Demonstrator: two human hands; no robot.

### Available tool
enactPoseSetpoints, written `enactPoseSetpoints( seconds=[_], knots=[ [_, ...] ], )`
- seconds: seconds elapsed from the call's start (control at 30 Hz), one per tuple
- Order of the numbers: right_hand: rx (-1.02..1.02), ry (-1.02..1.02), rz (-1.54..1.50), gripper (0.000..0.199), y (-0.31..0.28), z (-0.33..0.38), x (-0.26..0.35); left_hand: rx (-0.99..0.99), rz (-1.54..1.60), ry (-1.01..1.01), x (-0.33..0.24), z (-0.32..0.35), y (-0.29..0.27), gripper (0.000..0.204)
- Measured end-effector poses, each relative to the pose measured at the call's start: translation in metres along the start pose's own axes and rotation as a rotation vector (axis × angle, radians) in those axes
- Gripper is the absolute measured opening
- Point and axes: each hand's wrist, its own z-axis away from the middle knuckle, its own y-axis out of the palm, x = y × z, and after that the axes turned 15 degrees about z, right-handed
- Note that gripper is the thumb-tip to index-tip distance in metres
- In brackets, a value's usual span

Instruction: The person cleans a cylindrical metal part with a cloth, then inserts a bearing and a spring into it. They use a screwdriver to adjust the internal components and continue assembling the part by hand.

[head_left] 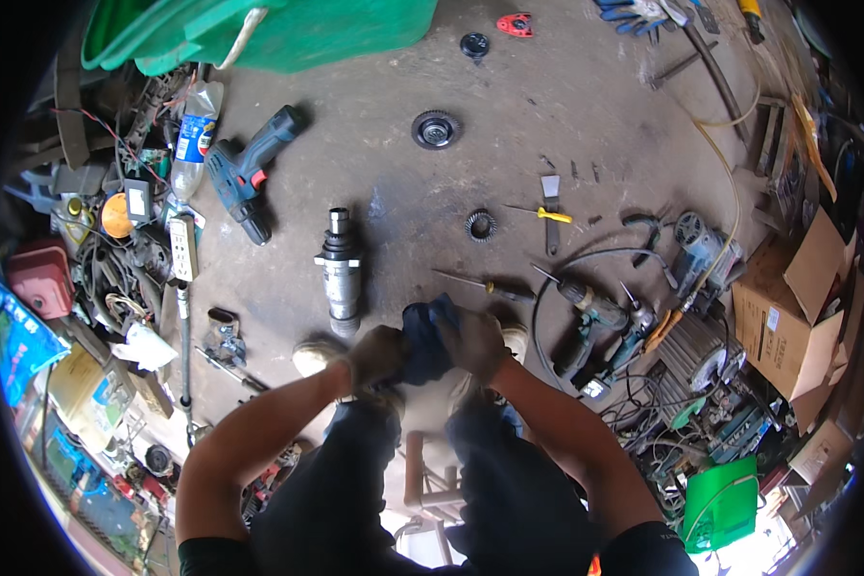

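Note:
Between my knees, a dark blue cloth (425, 338) is bunched up. My left hand (374, 358), in a greyish glove, closes on its left side. On the opposite side my right hand (474, 344), also gloved, grips it with curled fingers. Whether anything is wrapped inside the cloth is hidden. A silver cylindrical tool body (342, 278) with a dark collar lies on the floor just ahead of my left hand. Ahead of my right hand rests a screwdriver (490, 287) with a long thin shaft.
A toothed ring gear (480, 226), a round dark gear part (436, 130), a yellow-handled screwdriver (547, 214) and a scraper (551, 192) lie farther out. A cordless drill (250, 173) lies at left. Corded drills (590, 312), cables and an open cardboard box (782, 307) crowd the right.

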Motion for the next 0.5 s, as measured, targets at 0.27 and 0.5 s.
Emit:
enactPoseSetpoints(
  seconds=[0.27, 0.5],
  knots=[
    [0.014, -0.081, 0.01, 0.058, -0.045, 0.039, 0.009, -0.068, 0.1, -0.547, -0.138, 0.057, -0.084, 0.059],
    [-0.079, 0.111, -0.584, 0.047, -0.196, 0.141, 0.062, -0.423, 1.542, -0.107, -0.258, 0.111, -0.055, 0.037]
  ],
)
